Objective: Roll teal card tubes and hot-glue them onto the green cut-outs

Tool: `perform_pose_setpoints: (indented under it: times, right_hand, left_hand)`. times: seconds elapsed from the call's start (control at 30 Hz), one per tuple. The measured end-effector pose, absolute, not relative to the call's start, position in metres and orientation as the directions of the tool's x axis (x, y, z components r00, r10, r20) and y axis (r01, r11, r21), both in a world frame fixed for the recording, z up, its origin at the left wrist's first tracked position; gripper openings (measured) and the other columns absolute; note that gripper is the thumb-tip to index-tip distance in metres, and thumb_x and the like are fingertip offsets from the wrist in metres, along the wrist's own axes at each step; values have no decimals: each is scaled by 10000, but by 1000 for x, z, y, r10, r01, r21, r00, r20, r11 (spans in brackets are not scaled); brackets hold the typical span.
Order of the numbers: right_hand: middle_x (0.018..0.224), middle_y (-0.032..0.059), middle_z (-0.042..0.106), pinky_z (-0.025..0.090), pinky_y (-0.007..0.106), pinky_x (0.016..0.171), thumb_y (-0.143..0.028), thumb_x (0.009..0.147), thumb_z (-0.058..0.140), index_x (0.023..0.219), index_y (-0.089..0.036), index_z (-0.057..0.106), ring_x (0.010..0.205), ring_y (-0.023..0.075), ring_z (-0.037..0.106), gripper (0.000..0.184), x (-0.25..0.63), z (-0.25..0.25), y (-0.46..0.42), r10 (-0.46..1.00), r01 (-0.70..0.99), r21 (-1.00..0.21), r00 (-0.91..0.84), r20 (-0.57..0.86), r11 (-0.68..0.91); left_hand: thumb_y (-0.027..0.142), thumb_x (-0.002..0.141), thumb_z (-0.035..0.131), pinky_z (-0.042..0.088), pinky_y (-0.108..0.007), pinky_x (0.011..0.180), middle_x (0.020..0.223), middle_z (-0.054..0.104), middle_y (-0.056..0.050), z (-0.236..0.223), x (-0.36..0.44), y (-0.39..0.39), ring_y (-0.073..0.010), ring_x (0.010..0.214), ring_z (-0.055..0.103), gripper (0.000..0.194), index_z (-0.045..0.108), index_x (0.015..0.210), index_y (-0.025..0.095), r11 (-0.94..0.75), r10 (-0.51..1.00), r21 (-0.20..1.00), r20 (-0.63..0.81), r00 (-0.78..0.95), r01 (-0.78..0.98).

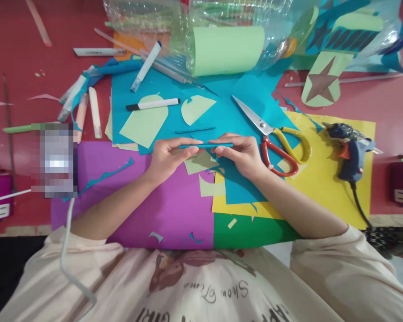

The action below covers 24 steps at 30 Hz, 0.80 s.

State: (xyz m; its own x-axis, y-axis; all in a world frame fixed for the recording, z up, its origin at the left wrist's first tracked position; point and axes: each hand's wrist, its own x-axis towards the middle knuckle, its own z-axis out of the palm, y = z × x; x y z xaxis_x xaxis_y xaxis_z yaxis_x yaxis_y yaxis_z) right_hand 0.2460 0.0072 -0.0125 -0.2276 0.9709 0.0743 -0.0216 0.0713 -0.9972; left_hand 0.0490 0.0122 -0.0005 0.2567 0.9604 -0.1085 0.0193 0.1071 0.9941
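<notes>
1. Paper strip (206, 145): crosswise between left grip (168, 158) and right grip (244, 154), over paper sheets (177, 210) on bench (20, 76).
2. Second strip (195, 130): just behind first, on sheets.
3. Scissors (267, 129): just right of right grip, on sheets.
4. Glue gun (352, 157): farther right, on a sheet.
5. Blurred device (55, 161): well left of left grip.
6. Marker (154, 104): behind left grip, lying across a cut piece (144, 125).
7. Bottle (270, 44): at rear, behind scissors and marker.

paper strip (205, 145): blue | scissor handles (281, 150): red, yellow | star (322, 81): brown
</notes>
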Motion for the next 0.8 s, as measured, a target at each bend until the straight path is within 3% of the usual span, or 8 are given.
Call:
perform_pose_setpoints:
  times: [0.8]
  right_hand:
    - [743,18,714,479,241,549,-462,739,728,846,-239,778,635,111,615,253,244,-7,5,975,19,-996,-207,86,92]
  left_hand:
    - [517,668,761,565,-247,601,818,771,-42,-1,49,12,-164,675,707,333,760,814,218,110,966,991,-124,227,74]
